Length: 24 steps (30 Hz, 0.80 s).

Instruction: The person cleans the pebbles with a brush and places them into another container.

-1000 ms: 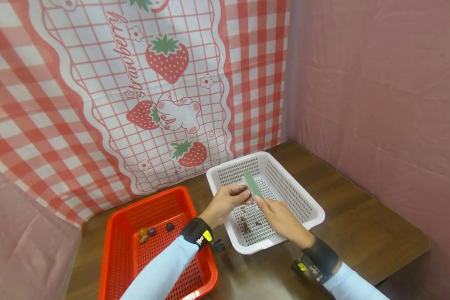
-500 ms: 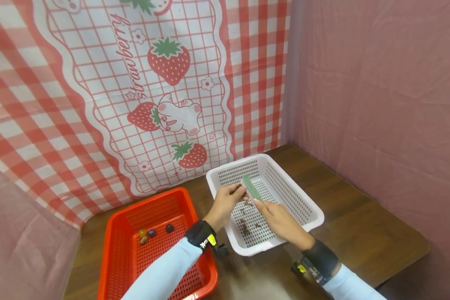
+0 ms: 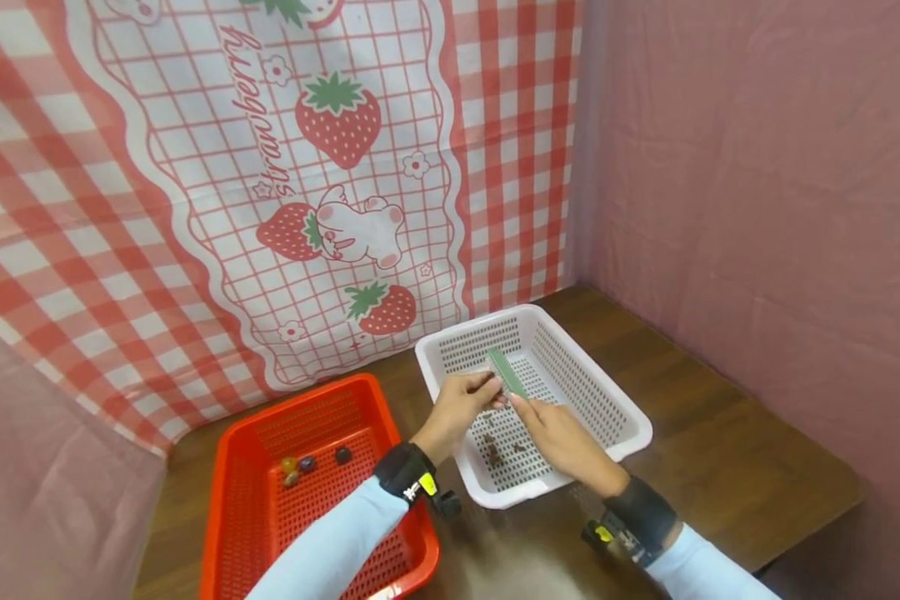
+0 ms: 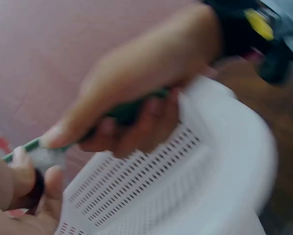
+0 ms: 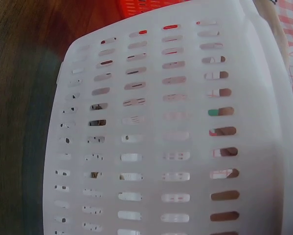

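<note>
In the head view my right hand grips the handle of a green brush with pale bristles, above the white basket. My left hand is right beside the bristles, its thumb and fingers pinching a small dark, rounded thing. That piece is mostly covered by the fingers, and its kind cannot be told. In the left wrist view the bristles come right up to it, and the right fingers curl round the green handle. The right wrist view shows mainly the basket's slotted wall.
Brown crumbs lie on the white basket's floor. To the left stands a red basket holding several small round stones, among them a yellow one and a dark one. A checked strawberry cloth hangs behind the wooden table.
The brush shifts slightly back and forth against the left fingertips, and both hands keep their grips over the white basket. The stones in the red basket stay put.
</note>
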{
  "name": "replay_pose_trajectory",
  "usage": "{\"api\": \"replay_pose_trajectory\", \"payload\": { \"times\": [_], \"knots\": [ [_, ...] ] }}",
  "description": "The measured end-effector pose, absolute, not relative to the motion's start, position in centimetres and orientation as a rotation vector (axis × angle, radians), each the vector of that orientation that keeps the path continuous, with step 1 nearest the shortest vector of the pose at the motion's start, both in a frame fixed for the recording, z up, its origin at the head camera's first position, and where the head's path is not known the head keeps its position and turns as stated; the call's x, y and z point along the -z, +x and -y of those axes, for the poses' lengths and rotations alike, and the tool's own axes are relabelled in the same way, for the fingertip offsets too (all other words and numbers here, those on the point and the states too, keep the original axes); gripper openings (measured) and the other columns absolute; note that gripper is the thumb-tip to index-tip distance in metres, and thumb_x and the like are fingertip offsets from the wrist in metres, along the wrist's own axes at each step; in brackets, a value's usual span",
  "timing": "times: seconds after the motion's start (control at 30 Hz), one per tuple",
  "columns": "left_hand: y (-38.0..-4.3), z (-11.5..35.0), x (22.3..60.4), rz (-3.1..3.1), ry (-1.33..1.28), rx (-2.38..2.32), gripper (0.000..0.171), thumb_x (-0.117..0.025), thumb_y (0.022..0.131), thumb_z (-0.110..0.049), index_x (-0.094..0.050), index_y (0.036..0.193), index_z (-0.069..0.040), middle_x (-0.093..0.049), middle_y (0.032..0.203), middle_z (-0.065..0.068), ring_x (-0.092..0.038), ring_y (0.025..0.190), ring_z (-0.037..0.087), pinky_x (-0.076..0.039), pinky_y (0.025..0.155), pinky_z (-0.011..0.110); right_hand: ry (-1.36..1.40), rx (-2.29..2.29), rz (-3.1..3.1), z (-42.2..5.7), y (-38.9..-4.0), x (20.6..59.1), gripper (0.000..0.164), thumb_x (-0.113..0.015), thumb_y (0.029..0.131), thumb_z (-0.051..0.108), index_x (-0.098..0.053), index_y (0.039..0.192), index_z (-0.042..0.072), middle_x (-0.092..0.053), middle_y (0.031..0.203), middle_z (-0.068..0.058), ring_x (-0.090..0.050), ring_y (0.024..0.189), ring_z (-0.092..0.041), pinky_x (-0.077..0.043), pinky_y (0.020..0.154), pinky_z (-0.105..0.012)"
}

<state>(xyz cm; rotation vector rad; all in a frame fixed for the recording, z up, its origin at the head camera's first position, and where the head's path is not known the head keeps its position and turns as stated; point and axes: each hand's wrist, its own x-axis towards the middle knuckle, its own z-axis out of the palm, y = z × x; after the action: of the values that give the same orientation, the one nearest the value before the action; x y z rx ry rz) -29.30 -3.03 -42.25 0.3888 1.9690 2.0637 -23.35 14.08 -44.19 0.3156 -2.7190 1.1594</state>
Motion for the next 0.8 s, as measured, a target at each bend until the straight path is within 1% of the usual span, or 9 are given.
{"api": "replay_pose_trajectory", "payload": {
  "times": [0.07, 0.17, 0.23, 0.3, 0.43, 0.57, 0.63, 0.73, 0.8],
  "knots": [
    [-29.27, 2.94, 42.24, -1.969, 0.412, -2.026, 0.027, -0.061, 0.093, -0.014, -0.066, 0.112, 0.005, -0.068, 0.093, 0.015, -0.064, 0.078, 0.015, -0.054, 0.084, 0.035, 0.294, -1.155, 2.713, -14.10, -23.40, 44.15, 0.050, -0.033, 0.102, 0.047, -0.065, 0.094, 0.010, -0.045, 0.059, 0.003, -0.044, 0.050, -0.011, -0.037, 0.044, -0.028],
    [-29.50, 3.06, 42.18, -1.980, 0.380, -2.090, 0.026, -0.060, 0.094, -0.013, -0.066, 0.110, 0.006, -0.067, 0.090, 0.013, -0.063, 0.076, 0.013, -0.055, 0.082, 0.032, 0.328, -1.154, 2.714, -14.06, -23.46, 44.20, 0.050, -0.032, 0.102, 0.049, -0.065, 0.095, 0.011, -0.048, 0.061, 0.003, -0.046, 0.051, -0.012, -0.040, 0.046, -0.028],
    [-29.73, 3.20, 42.25, -1.956, 0.363, -2.134, 0.025, -0.058, 0.095, -0.012, -0.065, 0.110, 0.007, -0.066, 0.088, 0.012, -0.063, 0.075, 0.014, -0.055, 0.080, 0.030, 0.355, -1.161, 2.711, -14.08, -23.42, 44.27, 0.051, -0.032, 0.102, 0.050, -0.066, 0.100, 0.012, -0.053, 0.065, 0.005, -0.052, 0.056, -0.012, -0.044, 0.049, -0.027],
    [-29.70, 3.26, 42.37, -1.943, 0.399, -2.086, 0.027, -0.057, 0.096, -0.012, -0.064, 0.112, 0.007, -0.066, 0.087, 0.012, -0.063, 0.076, 0.015, -0.055, 0.079, 0.030, 0.356, -1.163, 2.709, -14.19, -23.34, 44.34, 0.050, -0.031, 0.102, 0.050, -0.066, 0.104, 0.013, -0.053, 0.065, 0.005, -0.053, 0.057, -0.012, -0.044, 0.050, -0.027],
    [-29.43, 3.30, 42.67, -1.910, 0.460, -1.964, 0.028, -0.057, 0.096, -0.014, -0.064, 0.115, 0.005, -0.067, 0.085, 0.011, -0.063, 0.075, 0.016, -0.055, 0.077, 0.031, 0.313, -1.162, 2.707, -14.28, -23.15, 44.49, 0.048, -0.032, 0.102, 0.048, -0.065, 0.097, 0.014, -0.048, 0.062, 0.004, -0.048, 0.052, -0.012, -0.040, 0.047, -0.027],
    [-29.57, 3.29, 42.36, -1.863, 0.358, -2.128, 0.030, -0.056, 0.096, -0.019, -0.064, 0.106, 0.008, -0.065, 0.080, 0.008, -0.061, 0.072, 0.016, -0.055, 0.074, 0.029, 0.332, -1.137, 2.704, -14.17, -23.21, 44.45, 0.048, -0.032, 0.102, 0.049, -0.062, 0.090, 0.014, -0.048, 0.060, 0.003, -0.047, 0.051, -0.011, -0.041, 0.046, -0.027],
    [-29.60, 3.27, 42.11, -1.858, 0.346, -2.148, 0.031, -0.055, 0.097, -0.020, -0.064, 0.108, 0.008, -0.064, 0.078, 0.007, -0.060, 0.070, 0.015, -0.054, 0.070, 0.026, 0.324, -1.139, 2.692, -14.13, -23.30, 44.38, 0.048, -0.032, 0.102, 0.049, -0.062, 0.088, 0.014, -0.049, 0.060, 0.003, -0.048, 0.051, -0.011, -0.042, 0.046, -0.028],
    [-29.41, 3.16, 41.93, -1.869, 0.426, -2.064, 0.030, -0.055, 0.097, -0.018, -0.063, 0.112, 0.007, -0.064, 0.078, 0.010, -0.060, 0.068, 0.016, -0.052, 0.064, 0.022, 0.277, -1.170, 2.690, -14.22, -23.45, 44.38, 0.051, -0.031, 0.101, 0.051, -0.060, 0.082, 0.014, -0.048, 0.059, 0.002, -0.048, 0.050, -0.013, -0.042, 0.045, -0.029],
    [-29.33, 3.15, 41.77, -1.879, 0.433, -2.023, 0.029, -0.054, 0.098, -0.017, -0.063, 0.115, 0.004, -0.064, 0.078, 0.011, -0.060, 0.068, 0.016, -0.052, 0.063, 0.022, 0.257, -1.213, 2.686, -14.19, -23.51, 44.37, 0.051, -0.032, 0.101, 0.051, -0.059, 0.081, 0.013, -0.049, 0.059, 0.001, -0.049, 0.050, -0.015, -0.042, 0.045, -0.030]
  ]
}}
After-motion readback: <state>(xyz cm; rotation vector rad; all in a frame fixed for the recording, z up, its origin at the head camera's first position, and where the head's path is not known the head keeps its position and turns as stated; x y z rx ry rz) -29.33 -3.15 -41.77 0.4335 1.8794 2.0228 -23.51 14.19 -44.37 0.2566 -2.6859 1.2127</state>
